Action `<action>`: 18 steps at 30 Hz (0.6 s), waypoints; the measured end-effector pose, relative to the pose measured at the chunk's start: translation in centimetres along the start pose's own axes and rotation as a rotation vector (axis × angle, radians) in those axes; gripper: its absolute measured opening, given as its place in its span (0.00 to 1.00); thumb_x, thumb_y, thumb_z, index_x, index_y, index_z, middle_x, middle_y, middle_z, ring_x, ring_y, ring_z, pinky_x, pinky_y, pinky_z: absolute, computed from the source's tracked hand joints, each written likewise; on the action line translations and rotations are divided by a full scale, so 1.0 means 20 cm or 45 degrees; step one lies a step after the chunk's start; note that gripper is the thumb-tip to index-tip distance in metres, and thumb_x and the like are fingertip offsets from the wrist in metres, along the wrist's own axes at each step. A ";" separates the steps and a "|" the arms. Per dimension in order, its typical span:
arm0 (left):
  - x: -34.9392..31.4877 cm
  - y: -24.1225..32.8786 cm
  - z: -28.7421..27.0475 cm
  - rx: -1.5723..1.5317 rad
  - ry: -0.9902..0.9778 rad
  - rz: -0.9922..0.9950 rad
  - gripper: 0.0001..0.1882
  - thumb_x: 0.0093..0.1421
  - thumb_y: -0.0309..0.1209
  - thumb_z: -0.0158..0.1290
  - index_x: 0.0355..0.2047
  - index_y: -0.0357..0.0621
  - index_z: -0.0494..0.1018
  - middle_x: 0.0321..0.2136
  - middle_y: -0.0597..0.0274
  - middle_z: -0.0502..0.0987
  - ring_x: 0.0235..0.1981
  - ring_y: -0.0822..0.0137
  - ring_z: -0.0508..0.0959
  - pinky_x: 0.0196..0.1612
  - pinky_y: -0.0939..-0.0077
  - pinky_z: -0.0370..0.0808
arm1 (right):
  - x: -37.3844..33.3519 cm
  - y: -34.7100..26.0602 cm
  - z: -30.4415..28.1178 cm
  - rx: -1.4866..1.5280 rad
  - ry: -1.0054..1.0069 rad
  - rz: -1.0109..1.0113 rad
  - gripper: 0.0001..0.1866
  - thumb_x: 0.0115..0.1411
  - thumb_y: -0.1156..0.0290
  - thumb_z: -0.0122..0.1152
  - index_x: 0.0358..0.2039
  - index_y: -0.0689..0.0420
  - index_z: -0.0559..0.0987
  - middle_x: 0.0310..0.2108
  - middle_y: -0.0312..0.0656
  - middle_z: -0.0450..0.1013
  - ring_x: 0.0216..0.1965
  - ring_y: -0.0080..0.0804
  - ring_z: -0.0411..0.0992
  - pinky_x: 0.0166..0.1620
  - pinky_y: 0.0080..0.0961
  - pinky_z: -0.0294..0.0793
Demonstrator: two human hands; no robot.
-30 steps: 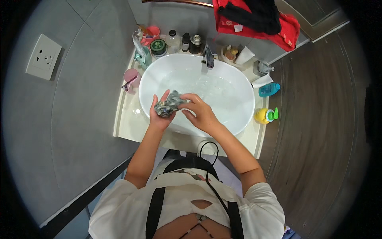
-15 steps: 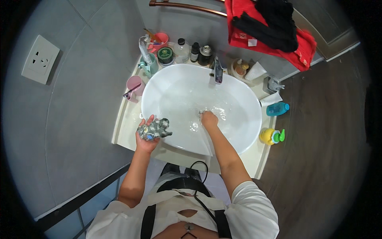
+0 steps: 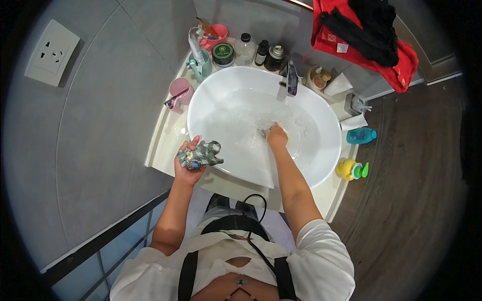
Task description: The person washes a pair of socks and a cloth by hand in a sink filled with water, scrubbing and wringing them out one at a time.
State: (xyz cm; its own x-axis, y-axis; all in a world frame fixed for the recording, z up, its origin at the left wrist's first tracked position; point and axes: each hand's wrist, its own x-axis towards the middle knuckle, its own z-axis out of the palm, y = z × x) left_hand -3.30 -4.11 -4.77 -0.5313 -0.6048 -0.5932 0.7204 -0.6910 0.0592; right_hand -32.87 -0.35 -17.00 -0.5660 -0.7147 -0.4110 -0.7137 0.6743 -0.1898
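My left hand [image 3: 188,171] is palm up at the sink's near left edge, with its fingers curled round a grey-green mottled figurine [image 3: 202,154]. The figurine is lumpy, with a blue round spot on its near side. Down in the white sink basin [image 3: 200,114], my right hand [image 3: 276,136] reaches into water with its fingers closed. A small grey metallic part, maybe the drain [image 3: 261,132], shows just left of these fingers. What they hold, if anything, is hidden. Beyond the hand stands a dark metal faucet [image 3: 291,80].
Pink cup [image 3: 181,91], green cup [image 3: 202,68], dark green jar [image 3: 223,53] and bottles line the back left of the counter. A blue bottle [image 3: 361,135] and yellow pump bottle [image 3: 349,170] stand at right. A red towel [image 3: 405,62] hangs behind. A black cable [image 3: 265,203] loops before me.
The view has shifted, so the sink appears farther right and higher. My right hand stays by the grey part, and ripples in the water have spread. The figurine is turned slightly in my left hand.
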 end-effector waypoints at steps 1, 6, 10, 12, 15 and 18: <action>0.00 0.00 0.00 0.009 0.031 0.016 0.19 0.58 0.42 0.39 0.43 0.45 0.68 0.37 0.56 0.73 0.37 0.57 0.75 0.32 0.62 0.78 | 0.00 0.00 0.00 0.012 -0.013 0.002 0.17 0.53 0.62 0.50 0.42 0.56 0.69 0.38 0.48 0.70 0.39 0.41 0.71 0.40 0.32 0.71; 0.01 0.00 0.01 -0.067 -0.074 -0.062 0.19 0.58 0.42 0.39 0.43 0.45 0.68 0.38 0.56 0.73 0.36 0.57 0.75 0.32 0.62 0.78 | 0.01 -0.01 0.09 -0.011 0.033 -0.018 0.17 0.52 0.63 0.51 0.42 0.55 0.69 0.41 0.47 0.69 0.38 0.40 0.71 0.40 0.32 0.70; 0.02 0.00 -0.01 -0.011 -0.102 -0.074 0.18 0.58 0.42 0.39 0.43 0.46 0.68 0.38 0.57 0.73 0.37 0.58 0.75 0.32 0.64 0.78 | 0.03 -0.01 0.15 -0.120 0.119 -0.053 0.15 0.52 0.65 0.50 0.40 0.54 0.70 0.40 0.43 0.68 0.37 0.38 0.71 0.38 0.32 0.71; 0.03 -0.01 0.00 0.008 -0.056 -0.048 0.18 0.58 0.42 0.39 0.43 0.46 0.68 0.37 0.57 0.73 0.37 0.58 0.75 0.32 0.65 0.78 | 0.08 0.02 0.22 -0.117 0.122 -0.103 0.13 0.52 0.66 0.49 0.39 0.54 0.70 0.40 0.43 0.68 0.37 0.38 0.71 0.38 0.31 0.71; 0.04 -0.01 0.01 0.030 -0.010 -0.024 0.18 0.58 0.42 0.39 0.43 0.46 0.68 0.37 0.58 0.74 0.37 0.58 0.75 0.32 0.66 0.78 | 0.09 0.03 0.24 -0.113 0.133 -0.135 0.11 0.52 0.67 0.47 0.36 0.54 0.71 0.39 0.42 0.68 0.36 0.37 0.72 0.36 0.30 0.72; 0.03 -0.01 0.02 0.031 0.026 -0.009 0.18 0.59 0.42 0.39 0.43 0.46 0.69 0.37 0.58 0.74 0.37 0.58 0.75 0.32 0.67 0.78 | 0.03 -0.04 0.15 -0.113 0.159 -0.083 0.09 0.51 0.68 0.47 0.32 0.54 0.72 0.37 0.43 0.69 0.35 0.37 0.72 0.35 0.29 0.72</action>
State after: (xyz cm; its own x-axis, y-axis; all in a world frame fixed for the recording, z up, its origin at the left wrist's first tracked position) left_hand -3.98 -4.61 -4.81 -0.5269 -0.5917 -0.6102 0.7056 -0.7047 0.0740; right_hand -31.34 -0.75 -19.79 -0.5600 -0.7778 -0.2854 -0.7812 0.6104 -0.1307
